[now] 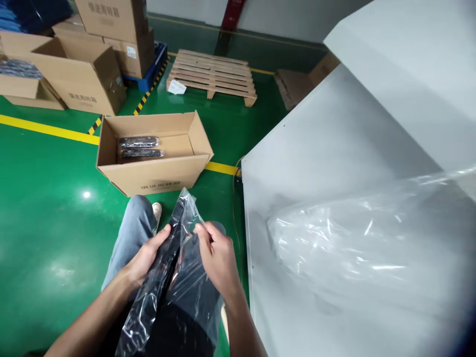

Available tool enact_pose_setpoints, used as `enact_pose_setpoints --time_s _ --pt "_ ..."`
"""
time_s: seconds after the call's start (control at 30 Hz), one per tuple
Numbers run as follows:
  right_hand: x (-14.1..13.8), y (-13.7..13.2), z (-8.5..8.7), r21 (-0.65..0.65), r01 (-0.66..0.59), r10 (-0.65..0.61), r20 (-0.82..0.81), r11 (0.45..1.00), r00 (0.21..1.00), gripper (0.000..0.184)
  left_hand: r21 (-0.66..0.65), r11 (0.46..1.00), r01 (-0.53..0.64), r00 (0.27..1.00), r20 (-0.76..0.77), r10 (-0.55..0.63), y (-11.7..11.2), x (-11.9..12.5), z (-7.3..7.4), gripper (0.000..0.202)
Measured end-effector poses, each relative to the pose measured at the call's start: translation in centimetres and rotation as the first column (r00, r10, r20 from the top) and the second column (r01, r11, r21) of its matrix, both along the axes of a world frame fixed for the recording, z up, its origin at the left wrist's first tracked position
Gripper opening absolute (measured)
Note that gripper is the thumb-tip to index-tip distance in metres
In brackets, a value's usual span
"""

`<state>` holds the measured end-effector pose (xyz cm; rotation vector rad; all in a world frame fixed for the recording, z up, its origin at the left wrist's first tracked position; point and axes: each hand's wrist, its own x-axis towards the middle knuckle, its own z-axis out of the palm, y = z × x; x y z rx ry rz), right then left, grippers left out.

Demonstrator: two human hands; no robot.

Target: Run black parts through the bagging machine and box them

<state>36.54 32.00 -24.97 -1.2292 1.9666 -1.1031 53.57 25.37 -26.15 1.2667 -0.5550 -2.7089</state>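
A long black part [154, 282] in a clear plastic bag lies slantwise over my lap. My left hand [149, 254] grips it from the left side, thumb on top and the other fingers hidden beneath. My right hand [217, 255] pinches the loose edge of the clear plastic bag [191, 215] and holds the film out to the right. In front of my knees stands an open cardboard box [154, 173]. Two wrapped black parts [139, 142] lie side by side inside it, towards its left end.
On my right is a large grey-white surface [297, 163] with clear plastic bags [334, 238] on it. A wooden pallet [211, 74] lies beyond the box. Cardboard cartons [82, 74] stand at the back left, some on a blue pallet [145, 82]. A cable [235, 208] runs beside the surface.
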Motion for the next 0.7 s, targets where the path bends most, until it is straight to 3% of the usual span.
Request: enact_pose_setpoints --time_s 0.2,0.3,0.4,0.5,0.53,0.6,0.7 --pt "0.2 0.6 0.5 0.032 -0.001 -0.001 0.062 0.999 0.998 0.045 -0.029 0.999 0.026 0.994 -0.101 -0.029 0.0 0.5 -0.4 0.074" --pt "0.6 1.2 0.9 0.061 0.002 -0.013 0.172 0.998 0.985 0.047 -0.123 0.992 0.039 0.998 -0.043 -0.044 0.0 0.5 -0.9 0.077" --pt "1.3 1.8 1.0 0.094 0.009 -0.046 0.405 0.996 0.913 0.05 -0.141 0.986 0.091 0.996 0.029 -0.088 0.2 0.0 -2.0 0.083" --pt "2.0 2.0 0.7 0.072 0.048 -0.082 0.601 0.996 0.795 0.053 -0.216 0.976 0.011 1.0 -0.005 -0.013 0.6 -0.7 -3.1 0.081" --pt "2.2 2.1 0.6 0.059 0.068 -0.09 0.633 0.996 0.769 0.054 -0.314 0.948 -0.045 0.999 -0.02 0.04 0.8 -0.8 -3.2 0.077" --pt "2.4 2.3 0.4 0.041 0.09 -0.095 0.652 0.995 0.752 0.056 -0.546 0.828 -0.128 0.992 -0.053 0.118 1.2 -0.9 -3.2 0.071" --pt "2.4 2.6 0.2 0.037 0.09 -0.094 0.628 0.995 0.773 0.058 -0.792 0.605 -0.079 0.997 -0.06 0.052 1.6 -0.7 -2.4 0.064"
